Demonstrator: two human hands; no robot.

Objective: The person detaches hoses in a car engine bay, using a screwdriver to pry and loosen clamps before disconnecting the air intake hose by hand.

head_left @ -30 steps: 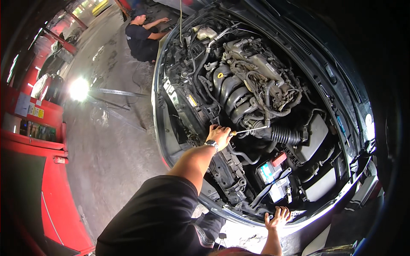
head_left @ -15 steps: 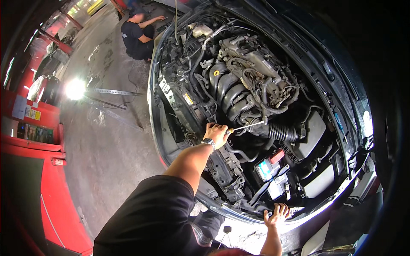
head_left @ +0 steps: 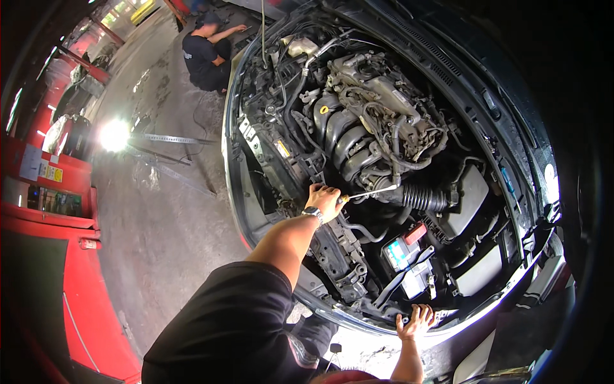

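My left hand [head_left: 325, 201], with a watch at the wrist, is closed around the handle of a screwdriver [head_left: 374, 192] above the front of an open engine bay. The screwdriver's shaft points right, and its flat tip lies by the near end of a black ribbed intake hose [head_left: 425, 198]. Whether the tip touches anything, I cannot tell. At the lower right, my right hand [head_left: 416, 323] rests with fingers spread on the car's front edge, holding nothing. Between my hands sits a battery [head_left: 398, 256] with a red terminal cover [head_left: 415, 233]. Beyond is the engine [head_left: 384, 96].
A black air filter box [head_left: 468, 201] adjoins the hose. On the floor to the left, a bright work lamp [head_left: 115, 136] shines beside metal legs. A person in dark clothes [head_left: 201, 59] crouches at the far front of the car. Red cabinets [head_left: 80, 269] line the left side.
The screwdriver's tip has dropped slightly and its blade shows broader, as if turned a little. Both of my hands stay in nearly the same places.
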